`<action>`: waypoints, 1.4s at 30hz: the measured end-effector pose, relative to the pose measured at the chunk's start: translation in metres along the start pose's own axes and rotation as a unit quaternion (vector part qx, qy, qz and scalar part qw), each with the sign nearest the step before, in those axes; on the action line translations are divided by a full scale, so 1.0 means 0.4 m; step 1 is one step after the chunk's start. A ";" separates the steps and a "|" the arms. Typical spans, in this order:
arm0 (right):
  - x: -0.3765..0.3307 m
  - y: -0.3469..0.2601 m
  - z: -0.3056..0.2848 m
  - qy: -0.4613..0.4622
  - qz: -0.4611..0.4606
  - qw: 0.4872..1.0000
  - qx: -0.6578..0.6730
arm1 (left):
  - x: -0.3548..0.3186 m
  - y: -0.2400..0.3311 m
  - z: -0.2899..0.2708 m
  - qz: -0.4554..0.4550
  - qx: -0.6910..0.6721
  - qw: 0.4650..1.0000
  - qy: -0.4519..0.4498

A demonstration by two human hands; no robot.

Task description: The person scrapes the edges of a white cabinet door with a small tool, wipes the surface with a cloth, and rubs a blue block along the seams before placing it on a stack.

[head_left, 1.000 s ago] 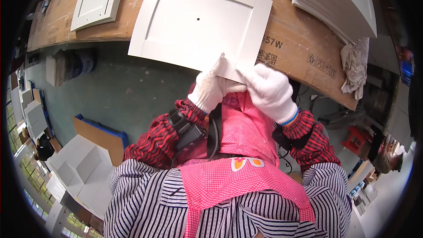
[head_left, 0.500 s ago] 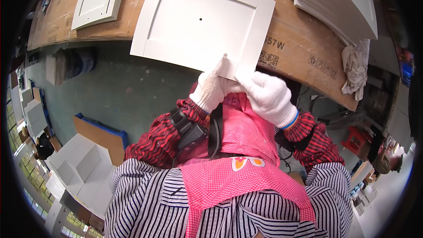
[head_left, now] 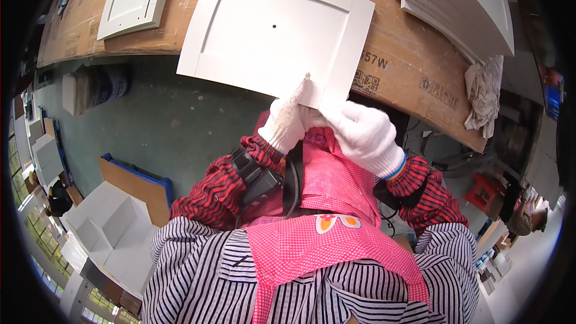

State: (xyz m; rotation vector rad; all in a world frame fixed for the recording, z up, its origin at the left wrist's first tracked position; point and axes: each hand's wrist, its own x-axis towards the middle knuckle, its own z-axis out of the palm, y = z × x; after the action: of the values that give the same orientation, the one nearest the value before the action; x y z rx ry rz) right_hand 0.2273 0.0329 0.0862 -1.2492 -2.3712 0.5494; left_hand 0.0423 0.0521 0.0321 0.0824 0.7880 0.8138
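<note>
**Firmly, my left hand grips the panel near its corner at five o'clock**

The panel is at twelve o'clock from me, face up. Its far part is over the cardboard-covered table, and its near edge comes out past the table's edge, toward my apron. Around a recessed middle with one dark dot goes a raised border.

My left hand is closed on the near edge: the thumb lies on the face, and the fingers go below. My right hand is just beside it, at the five o'clock corner, with curled fingers. Whether it pinches the corner or only touches it, I am not able to see. Both hands are in white gloves.

I judge the panel stiff, like painted board, and of moderate weight. The smooth face may slip a little under cotton, and the corners could chip from a knock. My left thumb tip looks greyish, so it may leave a mark. Held only at five o'clock, the panel would probably pull down at its far end. For carrying, I think the border at three and nine o'clock is the better hold, with fingers beneath.

At two o'clock stands a stack of similar panels, with a crumpled cloth just below it.
</note>
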 end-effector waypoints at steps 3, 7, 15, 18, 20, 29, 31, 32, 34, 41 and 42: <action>0.013 0.020 -0.006 0.011 0.042 0.999 0.019 | -0.001 0.014 0.024 -0.010 0.001 1.000 0.028; 0.018 0.019 -0.012 0.018 0.044 0.999 0.023 | 0.004 0.012 0.013 -0.010 -0.016 1.000 0.003; 0.025 0.020 -0.027 0.013 0.049 0.998 0.044 | 0.007 0.013 0.000 -0.014 -0.007 1.000 -0.021; 0.063 0.077 -0.029 0.062 0.106 0.991 0.048 | 0.003 0.015 0.013 -0.013 0.029 0.999 0.019; 0.074 0.082 -0.030 0.054 0.092 0.994 0.010 | 0.002 0.016 0.015 -0.018 0.037 0.999 0.019; 0.061 0.056 -0.029 0.017 -0.051 0.998 0.029 | 0.021 0.009 -0.028 -0.030 0.006 0.998 -0.047; 0.093 0.115 -0.037 0.018 -0.015 0.998 0.062 | 0.012 0.022 0.000 -0.011 0.045 0.999 0.003; 0.110 0.151 -0.039 0.045 -0.013 0.998 0.038 | 0.014 0.023 -0.002 -0.009 0.048 0.999 0.003; 0.164 0.207 -0.068 0.033 0.013 0.999 -0.013 | 0.021 0.028 -0.018 -0.026 0.025 0.998 -0.053; 0.188 0.279 -0.043 0.182 0.149 0.972 0.024 | 0.004 -0.046 -0.126 0.218 0.184 0.957 0.062; 0.158 0.278 -0.038 0.215 0.178 0.958 0.061 | 0.001 -0.055 -0.169 0.372 0.296 0.877 0.071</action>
State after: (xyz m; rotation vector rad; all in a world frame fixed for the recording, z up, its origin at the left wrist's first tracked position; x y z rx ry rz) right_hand 0.2780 0.1465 0.0523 -1.5661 -1.7437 0.4617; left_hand 0.0116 0.0219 -0.0247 0.9311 1.1489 1.2833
